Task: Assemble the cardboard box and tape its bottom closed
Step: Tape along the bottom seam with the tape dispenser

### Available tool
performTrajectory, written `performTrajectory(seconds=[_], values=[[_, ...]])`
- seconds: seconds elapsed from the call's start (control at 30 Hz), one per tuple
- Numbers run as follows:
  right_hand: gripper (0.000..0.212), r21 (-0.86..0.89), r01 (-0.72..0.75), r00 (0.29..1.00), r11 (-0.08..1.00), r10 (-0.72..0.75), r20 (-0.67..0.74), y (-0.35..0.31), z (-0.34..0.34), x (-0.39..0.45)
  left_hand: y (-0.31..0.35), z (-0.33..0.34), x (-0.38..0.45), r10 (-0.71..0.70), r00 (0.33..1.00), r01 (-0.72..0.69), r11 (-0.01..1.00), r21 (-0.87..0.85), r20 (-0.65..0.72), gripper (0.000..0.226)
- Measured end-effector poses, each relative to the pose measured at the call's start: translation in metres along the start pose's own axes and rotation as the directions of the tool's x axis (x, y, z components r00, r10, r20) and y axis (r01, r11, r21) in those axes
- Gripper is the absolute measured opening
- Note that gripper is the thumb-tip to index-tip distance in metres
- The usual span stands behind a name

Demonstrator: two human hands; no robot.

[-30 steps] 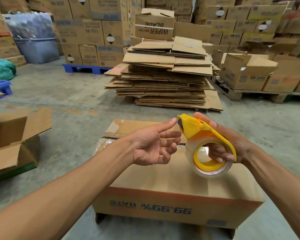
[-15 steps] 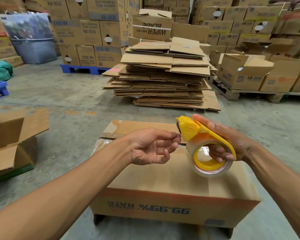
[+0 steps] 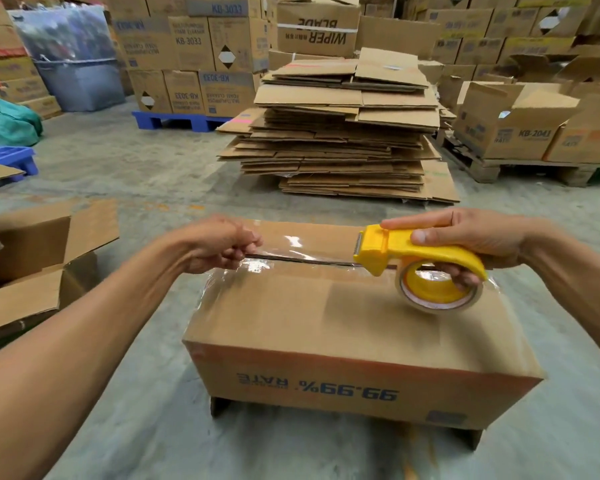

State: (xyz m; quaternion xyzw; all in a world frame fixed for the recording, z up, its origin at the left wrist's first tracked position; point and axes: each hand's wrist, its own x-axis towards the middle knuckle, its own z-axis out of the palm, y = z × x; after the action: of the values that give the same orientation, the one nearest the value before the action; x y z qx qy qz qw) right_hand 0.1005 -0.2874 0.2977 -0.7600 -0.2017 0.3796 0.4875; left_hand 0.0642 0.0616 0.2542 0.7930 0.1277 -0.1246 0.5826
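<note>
A brown cardboard box stands upside down on the floor before me, its bottom flaps folded shut with a dark seam across the top. My right hand grips a yellow tape dispenser with a roll of clear tape, held just above the seam's right part. My left hand pinches the free end of the clear tape at the box's left edge. The tape strip stretches between both hands over the seam.
An open cardboard box lies to the left. A tall stack of flattened cardboard stands straight ahead. Pallets of boxes line the right and back. Bare concrete floor surrounds the box.
My left hand took hold of the tape end and pulled it left. My right hand turned the dispenser flat and moved it right, drawing a strip out over the seam.
</note>
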Motion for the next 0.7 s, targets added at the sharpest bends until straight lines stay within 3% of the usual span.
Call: performTrajectory(seconds=[0.17,0.27,0.47,0.7], values=[[0.045,-0.328,0.086,0.995,0.941,-0.097,-0.018,-0.042,0.015,0.054,-0.024,-0.028,0.021,0.073,0.944,-0.068,0.997,0.027,-0.322,0.015],[0.046,-0.439,0.115,0.99,0.891,-0.139,-0.023,-0.062,0.027,0.086,-0.043,-0.048,0.025,0.07,0.913,-0.08,0.997,-0.007,-0.403,0.011],[0.04,-0.531,0.07,0.997,0.845,-0.066,0.025,-0.052,0.044,0.134,-0.083,-0.064,0.035,0.006,0.925,-0.024,0.999,-0.043,-0.379,0.013],[0.046,-0.504,0.059,0.998,0.861,-0.054,0.025,-0.039,0.045,0.147,-0.096,-0.065,0.044,-0.006,0.947,-0.005,0.999,-0.034,-0.322,0.012]])
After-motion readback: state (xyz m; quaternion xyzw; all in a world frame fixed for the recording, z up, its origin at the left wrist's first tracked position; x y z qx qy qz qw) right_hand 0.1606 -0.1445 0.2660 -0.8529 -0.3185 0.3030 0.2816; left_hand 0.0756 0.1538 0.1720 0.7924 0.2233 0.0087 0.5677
